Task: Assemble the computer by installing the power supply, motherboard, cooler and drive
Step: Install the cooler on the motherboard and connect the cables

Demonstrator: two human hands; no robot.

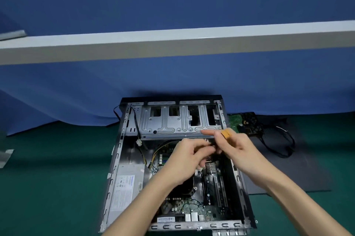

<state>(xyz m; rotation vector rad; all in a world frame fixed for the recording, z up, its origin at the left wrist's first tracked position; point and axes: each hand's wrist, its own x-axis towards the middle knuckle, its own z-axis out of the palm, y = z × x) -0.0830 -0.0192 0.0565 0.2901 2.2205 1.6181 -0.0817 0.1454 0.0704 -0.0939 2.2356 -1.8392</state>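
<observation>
The open computer case (pixel 115 168) lies on a green mat. Inside it, the power supply (pixel 124 193) sits at the left and the motherboard (pixel 192 209) at the right. A black round cooler (pixel 185 186) shows partly under my left forearm. The metal drive cage (pixel 172 120) spans the far end of the case. My left hand (pixel 189 159) hovers over the board with curled fingers pinching a small dark cable end (pixel 211 143). Right beside it, my right hand (pixel 233 147) holds a small orange piece (pixel 225 133), index finger stretched left along the cage edge.
A loose circuit board (pixel 247 122) and black cables (pixel 278 145) lie on a dark panel (pixel 297 168) to the right of the case. A metal part (pixel 5 157) sits at the far left. A white bar (pixel 172 43) crosses in front of the blue cloth backdrop.
</observation>
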